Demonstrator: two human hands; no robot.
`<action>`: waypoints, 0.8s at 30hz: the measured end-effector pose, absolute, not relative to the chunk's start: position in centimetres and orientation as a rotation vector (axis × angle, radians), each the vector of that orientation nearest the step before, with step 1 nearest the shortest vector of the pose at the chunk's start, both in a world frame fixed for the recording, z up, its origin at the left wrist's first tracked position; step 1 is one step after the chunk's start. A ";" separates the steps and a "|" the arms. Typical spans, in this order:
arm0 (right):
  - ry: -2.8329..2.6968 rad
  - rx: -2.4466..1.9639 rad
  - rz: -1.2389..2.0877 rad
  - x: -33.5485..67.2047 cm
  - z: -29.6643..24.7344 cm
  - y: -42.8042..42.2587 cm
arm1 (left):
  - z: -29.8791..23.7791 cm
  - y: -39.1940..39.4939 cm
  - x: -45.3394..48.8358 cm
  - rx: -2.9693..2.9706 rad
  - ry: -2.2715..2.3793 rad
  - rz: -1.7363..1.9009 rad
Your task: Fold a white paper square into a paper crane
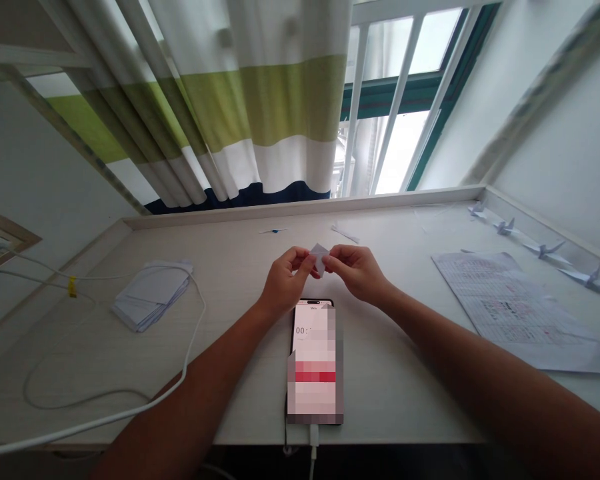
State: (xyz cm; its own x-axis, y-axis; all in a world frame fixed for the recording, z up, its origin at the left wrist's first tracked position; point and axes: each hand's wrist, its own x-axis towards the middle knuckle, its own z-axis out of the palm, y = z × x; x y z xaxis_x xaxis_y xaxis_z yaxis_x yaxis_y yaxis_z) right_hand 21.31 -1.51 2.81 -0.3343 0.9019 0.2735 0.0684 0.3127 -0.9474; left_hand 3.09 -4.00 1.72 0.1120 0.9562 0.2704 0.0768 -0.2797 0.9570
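Note:
Between my two hands is a small folded piece of white paper, its top corner pointing up. My left hand pinches its left side with thumb and fingers. On the other side my right hand grips the paper's right edge, fingers curled in. Both hands are above the desk, just beyond a phone that lies face up with a lit, partly blurred screen. The finer creases of the paper are too small to make out.
At left lies a stack of white paper sheets, crossed by a white cable. Several folded paper cranes line the right edge near a written sheet. A paper strip and a small blue-and-white item lie farther back.

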 end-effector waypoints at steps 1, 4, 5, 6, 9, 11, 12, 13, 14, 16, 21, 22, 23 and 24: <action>-1.677 -0.895 1.139 21.3 2.9 -1.6 | 1.7 -4.0 3.0 1.530 1.052 1.284; -1.702 -0.888 1.154 21.2 3.2 -1.8 | 1.6 -4.0 3.2 1.533 1.064 1.308; -1.699 -0.877 1.169 21.1 3.3 -1.8 | 1.6 -4.1 3.3 1.525 1.071 1.328; -1.690 -0.862 1.186 21.0 3.3 -1.9 | 1.6 -4.1 3.4 1.512 1.075 1.350; -1.659 -0.818 1.234 20.9 3.3 -2.0 | 1.9 -4.4 3.8 1.481 1.084 1.406; -1.648 -0.807 1.239 20.8 3.2 -1.9 | 2.0 -4.5 4.0 1.493 1.092 1.429; -1.645 -0.805 1.237 20.8 3.1 -1.8 | 2.0 -4.5 4.0 1.505 1.095 1.435; -1.643 -0.804 1.237 20.8 3.0 -1.8 | 2.0 -4.5 4.0 1.515 1.095 1.438; -1.641 -0.802 1.239 20.9 2.9 -1.7 | 2.0 -4.5 4.0 1.521 1.094 1.443; -1.637 -0.796 1.266 20.9 2.8 -1.7 | 1.9 -4.4 3.9 1.523 1.096 1.454; -1.658 -0.761 1.339 20.8 2.7 -1.7 | 1.6 -4.4 3.9 1.480 1.102 1.461; -1.668 -0.761 1.330 20.8 2.6 -1.7 | 1.6 -4.4 3.9 1.470 1.101 1.452; -1.677 -0.772 1.312 20.8 2.6 -1.7 | 1.5 -4.4 3.9 1.460 1.101 1.438; -1.684 -0.791 1.289 20.8 2.6 -1.7 | 1.5 -4.4 3.9 1.449 1.099 1.422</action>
